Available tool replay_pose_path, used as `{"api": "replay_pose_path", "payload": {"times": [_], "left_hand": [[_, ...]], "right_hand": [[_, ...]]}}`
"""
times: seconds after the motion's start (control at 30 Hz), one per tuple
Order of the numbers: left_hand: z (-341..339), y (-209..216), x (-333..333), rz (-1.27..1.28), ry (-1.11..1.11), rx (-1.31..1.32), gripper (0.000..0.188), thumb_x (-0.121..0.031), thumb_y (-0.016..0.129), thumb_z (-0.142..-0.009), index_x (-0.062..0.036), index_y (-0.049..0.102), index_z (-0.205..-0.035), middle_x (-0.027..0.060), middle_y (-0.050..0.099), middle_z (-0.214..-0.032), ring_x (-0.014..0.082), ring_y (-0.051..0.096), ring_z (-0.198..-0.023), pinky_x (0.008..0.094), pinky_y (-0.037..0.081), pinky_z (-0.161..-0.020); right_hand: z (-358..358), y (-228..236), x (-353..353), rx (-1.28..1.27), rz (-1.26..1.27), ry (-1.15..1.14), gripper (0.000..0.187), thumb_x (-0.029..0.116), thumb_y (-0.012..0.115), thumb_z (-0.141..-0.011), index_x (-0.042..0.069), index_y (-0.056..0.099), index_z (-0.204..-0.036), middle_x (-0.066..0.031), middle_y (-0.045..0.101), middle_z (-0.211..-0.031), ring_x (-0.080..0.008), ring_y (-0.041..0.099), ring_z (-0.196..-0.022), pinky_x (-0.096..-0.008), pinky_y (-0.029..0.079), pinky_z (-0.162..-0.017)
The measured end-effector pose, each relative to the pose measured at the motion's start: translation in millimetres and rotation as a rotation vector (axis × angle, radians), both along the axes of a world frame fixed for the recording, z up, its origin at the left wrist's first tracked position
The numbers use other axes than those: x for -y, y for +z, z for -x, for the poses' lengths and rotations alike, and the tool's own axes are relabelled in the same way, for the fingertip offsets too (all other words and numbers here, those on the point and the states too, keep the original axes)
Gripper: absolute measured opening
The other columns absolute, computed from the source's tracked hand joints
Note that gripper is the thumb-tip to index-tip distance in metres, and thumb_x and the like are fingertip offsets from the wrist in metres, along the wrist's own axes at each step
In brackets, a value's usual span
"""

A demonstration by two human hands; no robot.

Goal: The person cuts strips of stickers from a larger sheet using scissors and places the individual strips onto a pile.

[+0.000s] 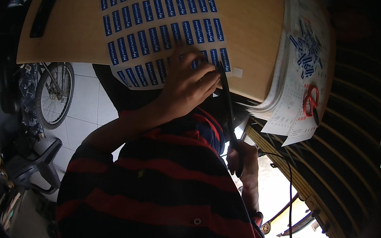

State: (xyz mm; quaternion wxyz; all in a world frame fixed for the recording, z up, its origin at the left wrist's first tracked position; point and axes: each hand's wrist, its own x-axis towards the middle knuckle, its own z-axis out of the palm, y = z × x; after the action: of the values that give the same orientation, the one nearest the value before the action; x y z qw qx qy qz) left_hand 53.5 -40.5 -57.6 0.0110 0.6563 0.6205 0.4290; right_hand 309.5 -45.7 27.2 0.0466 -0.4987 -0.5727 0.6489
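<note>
A large sheet of blue-and-white stickers [152, 31], printed in rows, lies on the wooden tabletop, its near edge hanging slightly over the front. My left hand [189, 83] rests over the sheet's near right part with fingers curled and the fingertips pressed together at its edge, slightly blurred. My right hand [247, 163], lower and to the right, grips the handle of long black scissors [230, 108]. Their blades point up and away, and the tip reaches the sheet's right corner beside my left fingertips. How far the blades are parted is hard to see.
A small white paper piece [237, 72] lies right of the sheet. Farther right, cut blue stickers [309, 50] are piled on papers with red-handled scissors [311, 101]. A dark cable [291, 180] hangs at the right. Left below are a bicycle wheel [54, 95] and a dark chair [37, 165].
</note>
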Motion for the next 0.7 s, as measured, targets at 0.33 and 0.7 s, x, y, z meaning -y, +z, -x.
{"api": "replay_pose_path", "payload": {"times": [0.33,0.7], "left_hand": [[2.2,-12.1,-4.3,-0.071,-0.053,-0.019,0.024,-0.004,0.080,-0.075,-0.0014,0.072,-0.097,0.0040,0.063,-0.096,0.0263,0.060,-0.096,0.0575,0.037,-0.108],[3.6,-8.2,-4.6,-0.084,-0.034,0.034,0.025,-0.004,0.079,-0.075,-0.0057,0.071,-0.099,0.0042,0.062,-0.097,0.0304,0.059,-0.099,0.0553,0.039,-0.105]], "right_hand": [[10.2,-0.4,-8.7,0.055,0.016,-0.003,0.037,0.035,0.068,-0.095,0.000,0.061,-0.086,0.0019,0.051,-0.060,-0.0050,0.043,-0.055,-0.0249,0.035,-0.048],[30.2,-10.6,-25.3,0.064,-0.090,0.054,0.045,0.042,0.064,-0.096,0.002,0.057,-0.077,0.0047,0.046,-0.055,-0.0032,0.041,-0.051,-0.0246,0.032,-0.045]]}}
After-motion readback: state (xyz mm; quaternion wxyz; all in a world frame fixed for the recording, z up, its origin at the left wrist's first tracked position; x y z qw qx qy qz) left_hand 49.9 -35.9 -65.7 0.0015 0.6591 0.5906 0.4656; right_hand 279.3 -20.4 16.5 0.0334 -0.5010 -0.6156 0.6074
